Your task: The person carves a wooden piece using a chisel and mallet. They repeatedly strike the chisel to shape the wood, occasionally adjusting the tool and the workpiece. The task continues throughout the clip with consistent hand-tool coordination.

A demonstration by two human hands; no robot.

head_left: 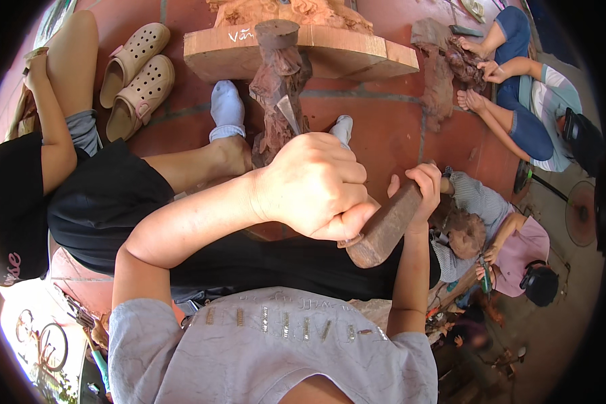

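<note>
A dark, reddish wood carving [266,81] rises between two socked feet, and we see its flat round top at the upper center of the view, its lower end hidden behind the worker's arm. A chisel [287,113] meets it midway, the pointed metal blade laid against the rough wood; whether the tip bites in, we cannot tell. The worker's left hand [313,185] is closed in a fist around the chisel's handle. Just beside that fist we find one end of a blocky wooden mallet [388,225], gripped at its far end by the right hand [424,192], fingers wrapped over the wood. We cannot tell whether mallet and handle touch.

Beside the carving we note a blue sock [227,108] to the left and a pale sock [344,129] to the right, partly hidden. Beyond stands a thick light-wood slab [357,57] bearing an orange-toned carving [310,13]. Beige clogs [145,94] sit to the left on red floor tiles [377,145], near a person in black [13,202]. At right, we see a co-worker in jeans [528,128] with a hand on a knobbly dark wood piece [466,64], and another in pink [522,259] near a round fan [580,213].
</note>
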